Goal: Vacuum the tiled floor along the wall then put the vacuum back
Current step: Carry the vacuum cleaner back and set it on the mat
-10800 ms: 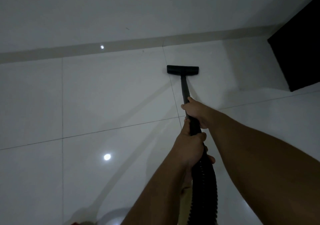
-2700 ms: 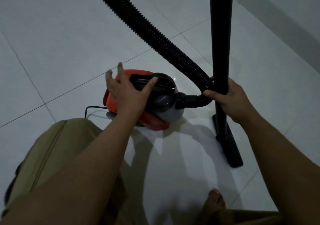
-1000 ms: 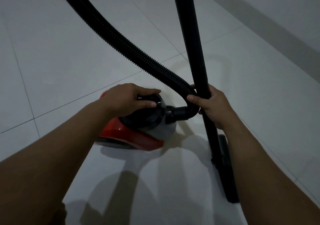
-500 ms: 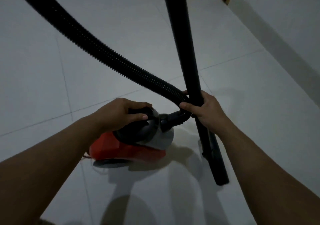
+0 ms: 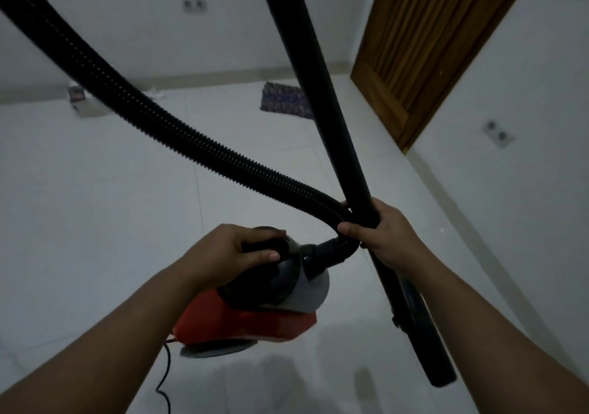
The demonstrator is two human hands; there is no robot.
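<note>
Evidently the put-back step is in hand, since in the head view the red canister vacuum [image 5: 251,315] is gripped by its black top handle [image 5: 271,244], around which the fingers of the left hand [image 5: 229,254] are curled. Whether the canister is lifted clear of the tiled floor [image 5: 95,206] cannot be told for certain, though a shadow is seen beneath its base. Just to the right of the canister, the rigid black wand [image 5: 331,120] is clasped by the right hand [image 5: 385,241], whose fingers are wrapped around both the wand and the end of the ribbed hose [image 5: 178,133] where it bends into the canister's inlet. The floor nozzle [image 5: 427,343] is seen below that hand, right of the canister. A power cord [image 5: 165,378] trails from the canister's rear. Beyond the canister, a wooden door [image 5: 424,47], a small patterned mat [image 5: 283,103] and a small box [image 5: 79,103] at the far wall are visible. The next move is judged to call for both parts being carried together, with the trailing cord kept from snagging.
</note>
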